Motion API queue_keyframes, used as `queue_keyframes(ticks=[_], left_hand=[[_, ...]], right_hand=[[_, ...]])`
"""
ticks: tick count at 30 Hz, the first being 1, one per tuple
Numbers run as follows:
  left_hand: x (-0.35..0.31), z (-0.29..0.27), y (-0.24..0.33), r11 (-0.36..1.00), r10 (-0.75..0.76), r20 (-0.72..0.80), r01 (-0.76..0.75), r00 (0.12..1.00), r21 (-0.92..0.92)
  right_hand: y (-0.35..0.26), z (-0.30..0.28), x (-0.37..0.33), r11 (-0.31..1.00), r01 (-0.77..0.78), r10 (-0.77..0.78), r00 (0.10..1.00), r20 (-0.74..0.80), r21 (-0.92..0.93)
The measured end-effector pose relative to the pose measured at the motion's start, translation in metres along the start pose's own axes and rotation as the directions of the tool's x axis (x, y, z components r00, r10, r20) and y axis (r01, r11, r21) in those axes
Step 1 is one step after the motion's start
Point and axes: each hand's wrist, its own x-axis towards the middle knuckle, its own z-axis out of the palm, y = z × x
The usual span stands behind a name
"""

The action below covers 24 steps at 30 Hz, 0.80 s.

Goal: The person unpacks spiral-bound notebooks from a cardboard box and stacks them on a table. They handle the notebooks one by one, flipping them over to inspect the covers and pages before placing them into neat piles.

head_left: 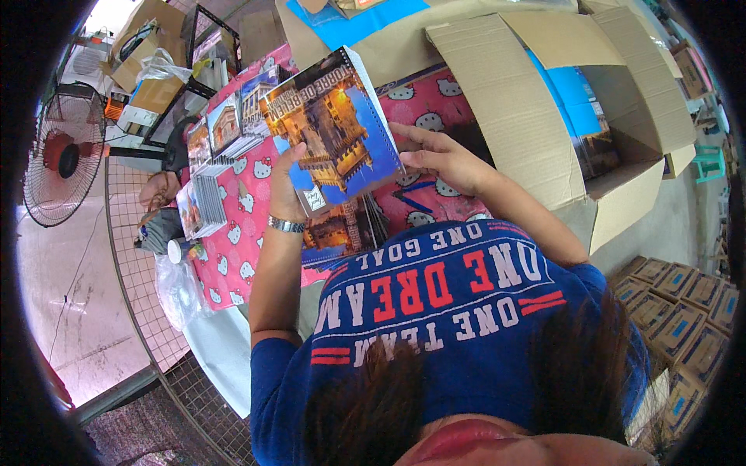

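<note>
My left hand [288, 185] grips a thick stack of spiral-bound notebooks [330, 132] by its left edge, thumb over the top cover. That cover shows a lit stone tower against a blue sky. The stack is tilted above the table. My right hand [444, 159] is at the wire-bound right edge, fingers stretched out and apart, their tips at or very near the binding. Below the raised stack lie more notebooks [334, 237] with the same kind of cover, partly hidden by it. A dark blue pen-like thing [416, 203] lies on the table near my right wrist.
The table has a pink patterned cover [237, 268]. Stacks of picture-covered notebooks [203, 206] stand at its left. An open cardboard box [513, 116] at the right holds notebooks and blue sheets. A fan [66, 159] stands far left; small cartons [684, 311] fill the lower right.
</note>
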Motion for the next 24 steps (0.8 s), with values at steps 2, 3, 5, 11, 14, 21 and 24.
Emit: queue_keyframes(ticks=[2, 3, 5, 11, 14, 21, 24], left_hand=[[0.002, 0.000, -0.004, 0.998, 0.031, 0.022, -0.029, 0.999, -0.064], [0.003, -0.002, -0.007, 0.995, 0.046, 0.030, -0.043, 0.998, -0.095], [0.010, -0.017, -0.009, 0.982, 0.078, 0.167, -0.046, 0.983, -0.184], [0.014, 0.005, -0.037, 0.891, 0.203, 0.184, -0.103, 0.962, -0.442], [0.012, 0.014, -0.048, 0.867, 0.222, 0.188, -0.106, 0.957, -0.487], [0.010, 0.017, -0.060, 0.847, 0.228, 0.196, -0.095, 0.954, -0.523], [0.008, 0.017, -0.060, 0.850, 0.224, 0.195, -0.094, 0.955, -0.519]], right_hand=[[-0.001, -0.005, -0.003, 0.998, -0.057, 0.056, 0.998, 0.025, 0.024], [-0.003, -0.007, -0.004, 0.996, -0.086, 0.084, 0.996, 0.039, 0.037], [-0.015, 0.002, -0.009, 0.972, -0.092, 0.072, 0.993, 0.097, 0.218], [-0.039, 0.018, 0.000, 0.997, 0.008, -0.015, 0.996, 0.093, 0.072], [-0.043, 0.026, 0.005, 0.992, 0.109, -0.107, 0.993, 0.040, -0.067], [-0.034, 0.015, 0.003, 0.902, 0.057, -0.159, 0.966, 0.205, 0.428], [-0.032, 0.015, 0.004, 0.888, 0.034, -0.150, 0.964, 0.219, 0.458]])
